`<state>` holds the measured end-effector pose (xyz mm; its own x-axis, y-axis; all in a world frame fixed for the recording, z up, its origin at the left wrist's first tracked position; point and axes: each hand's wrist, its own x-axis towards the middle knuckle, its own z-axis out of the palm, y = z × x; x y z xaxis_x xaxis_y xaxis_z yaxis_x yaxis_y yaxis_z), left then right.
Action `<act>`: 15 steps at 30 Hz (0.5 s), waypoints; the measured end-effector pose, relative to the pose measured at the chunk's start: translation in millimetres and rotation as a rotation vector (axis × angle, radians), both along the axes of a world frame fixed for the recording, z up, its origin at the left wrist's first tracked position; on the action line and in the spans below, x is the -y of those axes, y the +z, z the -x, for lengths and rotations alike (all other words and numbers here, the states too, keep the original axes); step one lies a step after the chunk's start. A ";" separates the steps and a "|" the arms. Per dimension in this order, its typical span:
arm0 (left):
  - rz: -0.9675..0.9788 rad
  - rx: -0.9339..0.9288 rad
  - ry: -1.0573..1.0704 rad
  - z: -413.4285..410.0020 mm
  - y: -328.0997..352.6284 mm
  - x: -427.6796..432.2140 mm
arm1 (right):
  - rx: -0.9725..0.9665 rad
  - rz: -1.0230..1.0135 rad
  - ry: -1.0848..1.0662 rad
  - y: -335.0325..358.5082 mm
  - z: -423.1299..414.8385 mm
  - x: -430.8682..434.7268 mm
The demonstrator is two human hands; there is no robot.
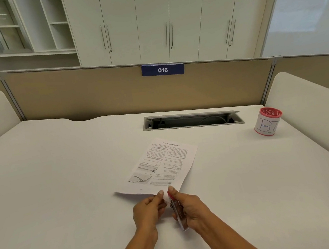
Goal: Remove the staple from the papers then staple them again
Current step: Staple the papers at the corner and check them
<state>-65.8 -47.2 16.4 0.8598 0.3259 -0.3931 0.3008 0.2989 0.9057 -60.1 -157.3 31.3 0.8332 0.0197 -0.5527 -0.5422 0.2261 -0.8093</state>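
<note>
White desk [62, 179] fills the view, and both forearms are cut off by the bottom edge. The staple is too small to make out, and the near corner of the papers [164, 164] is hidden behind fingertips. The printed sheets lie at the middle of the desk with their text upside down to the camera, and the near edge is lifted slightly off the surface.

The left hand [147, 210] pinches that near edge between thumb and forefinger, the other fingers curled under, wrist low over the desk. Just beside it, the right hand [191, 208] is wrapped around a small red-and-clear tool [178, 212] — stapler or remover, I cannot tell — with its red tip at the paper's corner and its tail pointing back toward the person.

Farther back sits an open cable slot [192, 120], and at the far right a red cup [267, 123] with a paper label.
</note>
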 end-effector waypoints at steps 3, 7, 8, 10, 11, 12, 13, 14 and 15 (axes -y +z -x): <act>0.042 -0.021 -0.014 -1.1 -2.0 3.5 | 0.002 -0.019 -0.016 -2.7 -1.3 -1.8; 0.129 -0.025 -0.216 -0.4 2.2 7.5 | 0.021 -0.019 -0.025 -8.8 -2.8 -6.4; 0.133 -0.025 -0.233 -0.4 2.7 8.8 | 0.028 -0.015 -0.032 -10.3 -3.0 -7.5; 0.156 -0.023 -0.216 -0.5 2.4 11.4 | 0.040 -0.016 -0.052 -13.2 -3.7 -8.4; 0.169 -0.022 -0.198 -1.0 1.1 12.2 | 0.046 -0.026 -0.060 -14.6 -4.2 -8.9; 0.176 -0.023 -0.182 -1.5 -0.6 12.5 | 0.052 -0.039 -0.064 -15.8 -4.3 -8.7; 0.175 -0.026 -0.170 -2.3 -2.6 12.4 | 0.055 -0.048 -0.066 -16.6 -4.1 -8.9; 0.165 -0.029 -0.164 -3.3 -4.9 12.0 | 0.055 -0.048 -0.069 -17.1 -3.5 -9.0; 0.150 -0.032 -0.163 -4.2 -7.2 11.6 | 0.052 -0.042 -0.074 -17.3 -3.0 -9.2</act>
